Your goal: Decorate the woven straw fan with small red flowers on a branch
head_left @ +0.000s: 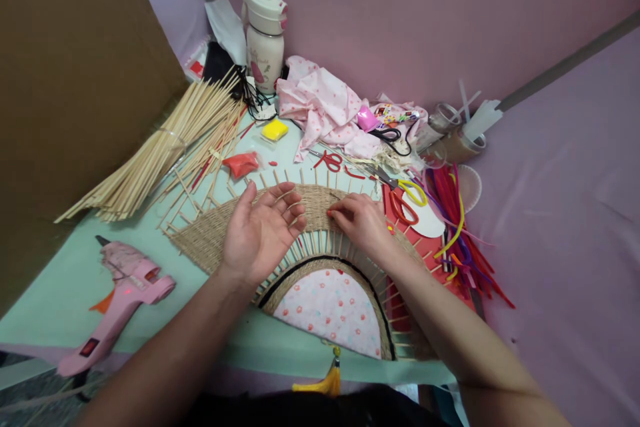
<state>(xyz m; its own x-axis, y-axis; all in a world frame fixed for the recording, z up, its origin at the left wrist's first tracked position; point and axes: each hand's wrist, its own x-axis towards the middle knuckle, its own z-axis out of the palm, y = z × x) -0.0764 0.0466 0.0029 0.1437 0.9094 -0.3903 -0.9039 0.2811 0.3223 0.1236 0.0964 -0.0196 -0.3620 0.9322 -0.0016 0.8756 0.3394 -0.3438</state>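
Observation:
My left hand [265, 233] is palm up with its fingers apart, holding nothing, above the woven band of a fan-shaped piece [313, 203] made of thin sticks and twine. My right hand [363, 223] pinches a small orange-red bit [331, 213] between thumb and fingertips, over the same band; its exact kind is too small to make out. Below the hands lies the fan's half-round centre of floral cloth [330, 310], edged with twine and a black cord. A yellow tassel [327, 377] hangs at its lower edge.
A pink glue gun [125, 293] lies at left, below a bundle of sticks [155, 153]. Behind are a bottle [265, 47], red clay [243, 163], yellow clay [275, 130] and patterned cloth [320, 100]. Scissors [403, 193] and pipe cleaners [453, 227] lie at right.

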